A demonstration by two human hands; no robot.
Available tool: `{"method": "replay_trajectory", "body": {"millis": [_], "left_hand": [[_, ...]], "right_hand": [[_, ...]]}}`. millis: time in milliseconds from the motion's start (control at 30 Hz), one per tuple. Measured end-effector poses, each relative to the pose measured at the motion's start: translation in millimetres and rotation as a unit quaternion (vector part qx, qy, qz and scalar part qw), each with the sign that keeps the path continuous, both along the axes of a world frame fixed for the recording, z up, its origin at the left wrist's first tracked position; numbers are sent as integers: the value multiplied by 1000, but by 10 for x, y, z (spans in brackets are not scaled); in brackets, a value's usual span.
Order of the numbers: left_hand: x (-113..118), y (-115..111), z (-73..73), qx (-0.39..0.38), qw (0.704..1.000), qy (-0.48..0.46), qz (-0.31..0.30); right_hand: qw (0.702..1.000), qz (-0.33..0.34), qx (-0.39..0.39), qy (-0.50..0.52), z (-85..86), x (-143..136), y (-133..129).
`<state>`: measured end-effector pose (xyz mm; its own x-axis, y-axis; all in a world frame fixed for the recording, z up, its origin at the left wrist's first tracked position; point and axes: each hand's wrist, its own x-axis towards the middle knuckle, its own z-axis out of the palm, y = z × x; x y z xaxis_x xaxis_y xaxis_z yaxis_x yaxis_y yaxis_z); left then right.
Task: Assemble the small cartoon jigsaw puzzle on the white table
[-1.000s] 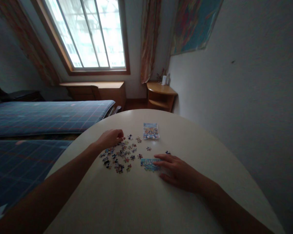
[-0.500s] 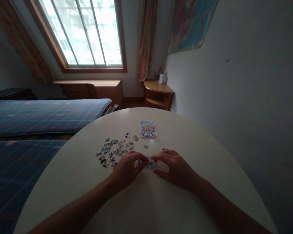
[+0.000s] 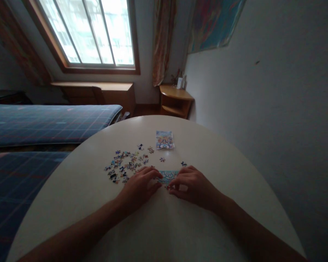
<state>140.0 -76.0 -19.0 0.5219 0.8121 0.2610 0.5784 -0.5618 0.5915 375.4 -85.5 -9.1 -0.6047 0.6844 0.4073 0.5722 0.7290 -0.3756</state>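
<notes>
A joined patch of blue-green puzzle pieces (image 3: 168, 176) lies on the white round table (image 3: 164, 225) between my hands. My left hand (image 3: 142, 183) rests at its left edge, thumb and fingers apart, holding nothing that shows. At the near right edge of the patch, my right hand (image 3: 191, 185) pinches a small reddish puzzle piece (image 3: 168, 187) between thumb and fingers. Many loose pieces (image 3: 123, 165) are spread to the left, partly behind my left hand. One single piece (image 3: 162, 159) lies beyond the patch, and a few dark pieces (image 3: 183, 163) sit beyond my right hand.
A printed picture sheet or packet (image 3: 164, 140) lies farther back on the table. Left of the table stand beds with blue plaid covers (image 3: 51, 123). A corner shelf (image 3: 176, 93) and a desk (image 3: 109, 86) are behind, and a wall runs along the right.
My hands have moved apart, uncovering more of the joined patch. The right hand has come to the near edge with a small piece in its fingers. The view has tilted slightly down.
</notes>
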Motion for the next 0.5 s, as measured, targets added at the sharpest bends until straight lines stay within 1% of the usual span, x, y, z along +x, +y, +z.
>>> {"method": "replay_trajectory", "body": {"millis": [100, 200, 500], "left_hand": [[-71, 29, -49, 73, 995, 45, -53], [-88, 56, -86, 101, 988, 73, -86], [-63, 76, -132, 120, 985, 78, -94]], "right_hand": [[999, -11, -26, -33, 12, 27, 17], [998, -18, -38, -49, 3, 34, 26], [998, -15, -39, -51, -72, 8, 45]]}}
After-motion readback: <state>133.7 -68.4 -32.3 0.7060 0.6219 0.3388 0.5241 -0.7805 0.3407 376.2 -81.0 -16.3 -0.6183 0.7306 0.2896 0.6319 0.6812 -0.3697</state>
